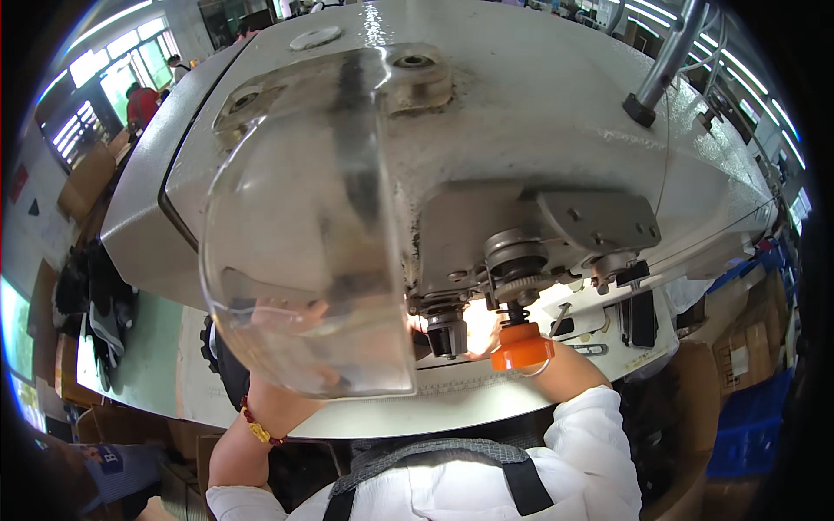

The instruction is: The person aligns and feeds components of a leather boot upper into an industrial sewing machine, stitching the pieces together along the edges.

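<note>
A grey sewing machine head (521, 113) fills the upper middle of the head view, with a curved clear plastic shield (304, 234) on its front. Seen blurred through that shield, my left hand (291, 321) is at the worktable, its fingers not distinct. Black material (228, 369) lies beside it. My right hand (484, 337) reaches under the machine head near a bright light. Most of it is hidden by the thread tension parts (517, 260) and an orange knob (522, 347). What either hand holds, if anything, does not show.
On the pale worktable (365, 421), right of my right forearm, lie a black box-shaped object (638, 319) and a small cutter (591, 350). Dark garments (100, 304) hang at the left. Cardboard boxes (747, 347) and a blue crate (751, 425) stand at the right. Other people are in the background.
</note>
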The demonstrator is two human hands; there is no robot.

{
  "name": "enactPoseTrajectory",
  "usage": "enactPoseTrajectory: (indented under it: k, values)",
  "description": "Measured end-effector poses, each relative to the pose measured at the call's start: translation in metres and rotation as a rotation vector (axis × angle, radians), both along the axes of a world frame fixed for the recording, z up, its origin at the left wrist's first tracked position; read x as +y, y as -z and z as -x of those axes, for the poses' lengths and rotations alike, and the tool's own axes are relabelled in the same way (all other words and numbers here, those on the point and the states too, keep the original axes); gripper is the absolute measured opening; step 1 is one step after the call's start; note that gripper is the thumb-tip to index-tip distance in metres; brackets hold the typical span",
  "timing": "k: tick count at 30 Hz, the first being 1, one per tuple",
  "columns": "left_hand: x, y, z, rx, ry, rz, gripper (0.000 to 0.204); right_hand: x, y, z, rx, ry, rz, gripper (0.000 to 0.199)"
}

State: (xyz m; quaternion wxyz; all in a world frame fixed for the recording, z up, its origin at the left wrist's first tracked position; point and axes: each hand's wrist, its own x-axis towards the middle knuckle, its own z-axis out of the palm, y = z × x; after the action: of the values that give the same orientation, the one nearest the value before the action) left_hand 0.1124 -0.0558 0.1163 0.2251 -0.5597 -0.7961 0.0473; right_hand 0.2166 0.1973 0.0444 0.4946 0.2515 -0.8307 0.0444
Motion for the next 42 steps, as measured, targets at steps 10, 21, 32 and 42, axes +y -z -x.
enactPoseTrajectory:
  k: [10,21,32,42]
  values:
    - [-0.004,0.001,0.025,-0.212,0.156,-0.013,0.052,0.007,0.016,0.005,-0.181,-0.072,0.136,0.028]
    - [0.004,-0.001,0.032,-0.236,0.170,-0.065,0.053,0.003,0.003,0.000,-0.260,-0.043,0.228,0.030]
    - [0.003,0.001,0.035,-0.388,0.140,-0.067,0.043,0.001,-0.009,-0.001,-0.047,0.113,0.007,0.025]
    - [0.014,-0.024,0.034,-0.038,0.217,0.062,0.032,0.004,-0.007,0.003,-0.014,0.103,0.027,0.040]
